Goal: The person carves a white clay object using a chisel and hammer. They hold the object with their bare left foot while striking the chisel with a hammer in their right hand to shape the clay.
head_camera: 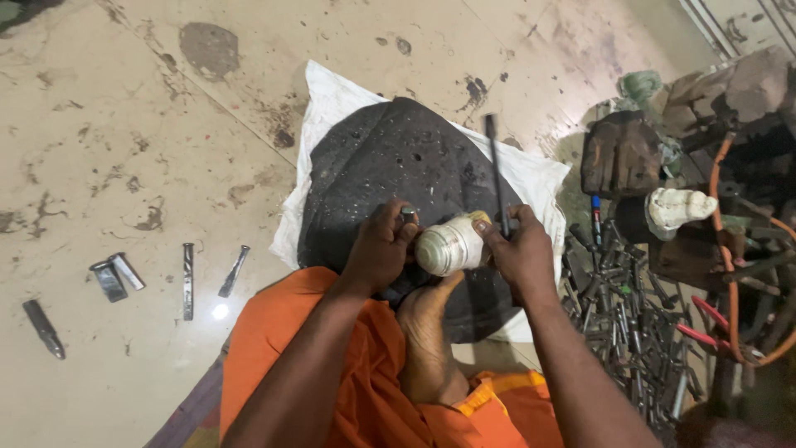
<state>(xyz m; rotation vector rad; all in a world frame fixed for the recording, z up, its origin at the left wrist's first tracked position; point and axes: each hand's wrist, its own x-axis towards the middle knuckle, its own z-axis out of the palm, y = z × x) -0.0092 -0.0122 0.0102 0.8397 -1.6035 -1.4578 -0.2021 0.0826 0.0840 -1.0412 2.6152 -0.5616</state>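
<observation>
Bare arms and a bare foot (427,332); a bright orange cloth (332,373) wraps the lap, yellow-edged

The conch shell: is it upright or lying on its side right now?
On its side. The conch shell lies horizontally between the left hand and right hand, above the black pad.

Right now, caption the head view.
Both hands, left and right, hold a white shell over a dark pad.

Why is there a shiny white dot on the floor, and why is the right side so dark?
In the head view, the dot looks like a light's glare on the smooth floor; the tool pile on the right lies in dim shadow, with its far edge murky, while the shell stays bright and sharp.
</observation>
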